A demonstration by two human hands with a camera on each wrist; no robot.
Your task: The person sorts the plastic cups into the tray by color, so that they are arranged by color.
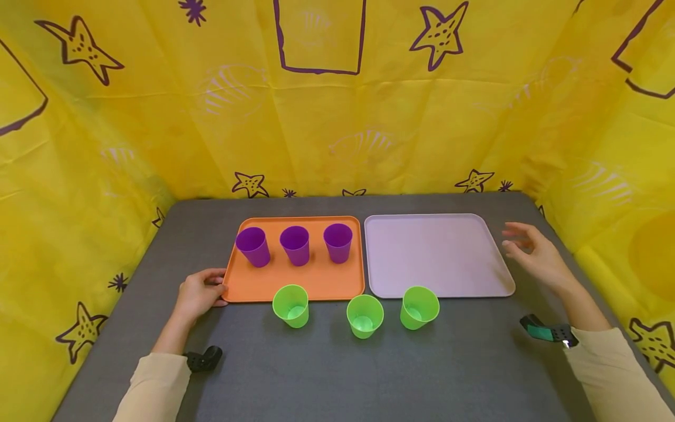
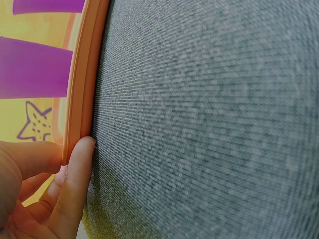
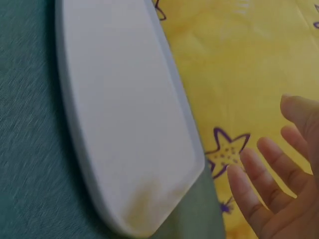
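Note:
My left hand [image 1: 196, 296] pinches the left rim of an orange tray [image 1: 316, 287], near its front corner. In the left wrist view, the thumb [image 2: 40, 155] and a finger [image 2: 79, 164] meet at the tray's edge [image 2: 82, 74]. On that tray, three purple cups [image 1: 253, 246] stand upright in a row. To the right of the lilac tray [image 1: 437, 252], my right hand [image 1: 535, 255] is raised with loosely spread fingers and holds nothing. Its shadow falls on the tray's corner [image 3: 144, 214] in the right wrist view.
Three green cups stand in front of the trays: a left one [image 1: 291, 308], a middle one [image 1: 364, 316] and a right one [image 1: 419, 308]. Both trays lie side by side on a grey cloth-covered table [image 1: 337, 381]. Yellow patterned curtains [image 1: 316, 117] enclose the back and sides.

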